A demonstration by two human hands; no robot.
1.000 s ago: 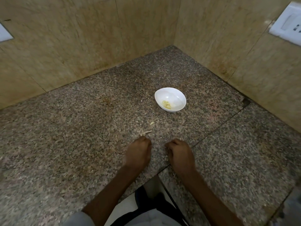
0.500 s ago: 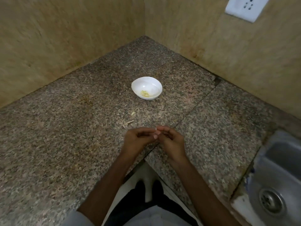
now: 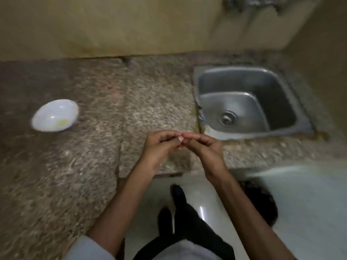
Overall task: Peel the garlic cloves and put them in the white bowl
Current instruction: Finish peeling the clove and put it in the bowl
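The white bowl (image 3: 54,115) stands on the granite counter at the left, blurred, with a few yellowish peeled garlic pieces (image 3: 62,121) inside. My left hand (image 3: 159,147) and my right hand (image 3: 203,148) are raised together over the counter's front edge, well to the right of the bowl. Their curled fingers meet at the tips and pinch a small pale bit (image 3: 179,138). The blur hides whether that bit is a clove or a piece of skin.
A steel sink (image 3: 249,102) is set into the granite counter (image 3: 157,94) just right of my hands, with tap fittings (image 3: 253,2) on the wall above. The tiled wall runs along the back. Below the counter edge are the pale floor and my dark-trousered legs (image 3: 180,218).
The view has swung right: the bowl has slid to the left edge and the sink is now in full view. My hands rose off the counter, came together and stay joined at the fingertips.
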